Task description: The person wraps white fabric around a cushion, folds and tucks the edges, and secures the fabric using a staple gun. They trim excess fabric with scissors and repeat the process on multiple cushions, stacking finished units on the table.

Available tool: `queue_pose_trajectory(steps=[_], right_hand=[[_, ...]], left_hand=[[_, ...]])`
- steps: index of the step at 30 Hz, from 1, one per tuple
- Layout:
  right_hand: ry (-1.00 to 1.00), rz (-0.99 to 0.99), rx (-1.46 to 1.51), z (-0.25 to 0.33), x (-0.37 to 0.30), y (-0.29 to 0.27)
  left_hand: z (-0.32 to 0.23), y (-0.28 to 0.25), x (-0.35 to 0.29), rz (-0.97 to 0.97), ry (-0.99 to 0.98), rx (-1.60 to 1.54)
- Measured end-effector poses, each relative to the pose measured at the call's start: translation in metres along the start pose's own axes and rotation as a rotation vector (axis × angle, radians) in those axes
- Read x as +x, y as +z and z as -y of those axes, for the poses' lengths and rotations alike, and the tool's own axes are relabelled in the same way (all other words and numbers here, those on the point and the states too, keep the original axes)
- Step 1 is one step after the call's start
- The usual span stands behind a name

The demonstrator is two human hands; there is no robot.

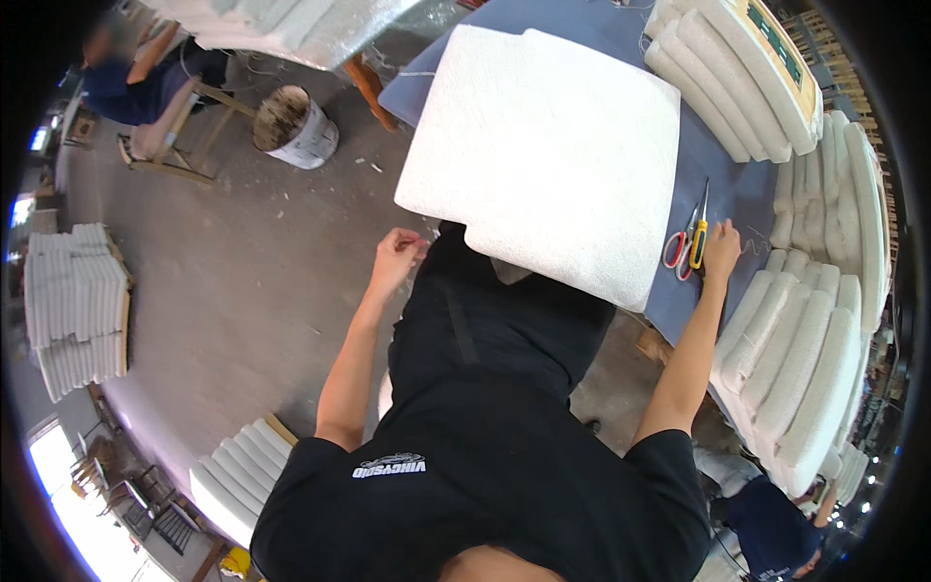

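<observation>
A white textured cushion (553,155), notched at its corners, lies across the blue-grey table (722,209) and overhangs its near edge above my lap. My left hand (396,256) is off the table, left of the cushion's near-left corner, with its fingers pinched together; whatever they hold is too small to name. On the table right of the cushion, my right hand (721,250) has its fingers curled, and any thing inside them is hidden. Just left of it lie scissors (673,254) with red-and-white handles and a yellow-handled tool (698,244). Thin thread (754,240) trails right of that hand.
Stacked white cushions (795,330) line the right side, with another stack (727,87) at the far right. A white bucket (301,136) stands on the floor at the far left. One person (136,87) sits at the upper left; another (771,519) is at the lower right.
</observation>
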State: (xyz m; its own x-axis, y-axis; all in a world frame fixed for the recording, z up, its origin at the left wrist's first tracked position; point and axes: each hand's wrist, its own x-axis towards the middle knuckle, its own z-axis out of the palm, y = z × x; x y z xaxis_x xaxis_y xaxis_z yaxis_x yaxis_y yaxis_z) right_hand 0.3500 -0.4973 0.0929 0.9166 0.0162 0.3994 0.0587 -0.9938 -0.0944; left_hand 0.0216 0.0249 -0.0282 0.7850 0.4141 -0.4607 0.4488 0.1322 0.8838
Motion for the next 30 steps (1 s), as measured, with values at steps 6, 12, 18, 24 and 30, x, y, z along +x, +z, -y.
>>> queue_pose_trajectory(steps=[6,12,18,24,30], right_hand=[[-0.042,0.004,0.443,0.048,-0.069,0.012],[0.324,0.186,0.907,0.080,-0.146,0.008],[0.384,0.182,0.960,0.097,-0.141,0.006],[0.451,0.298,0.872,0.108,-0.091,0.002],[0.655,0.424,0.989,0.135,-0.013,0.021]], left_hand=[[-0.038,-0.015,-0.018,-0.035,0.219,0.039],[-0.065,-0.033,-0.027,-0.128,0.244,0.039],[-0.131,-0.045,0.015,-0.101,0.387,0.106],[-0.169,-0.004,0.080,-0.097,0.263,0.258],[-0.210,0.024,0.154,-0.004,0.084,0.295]])
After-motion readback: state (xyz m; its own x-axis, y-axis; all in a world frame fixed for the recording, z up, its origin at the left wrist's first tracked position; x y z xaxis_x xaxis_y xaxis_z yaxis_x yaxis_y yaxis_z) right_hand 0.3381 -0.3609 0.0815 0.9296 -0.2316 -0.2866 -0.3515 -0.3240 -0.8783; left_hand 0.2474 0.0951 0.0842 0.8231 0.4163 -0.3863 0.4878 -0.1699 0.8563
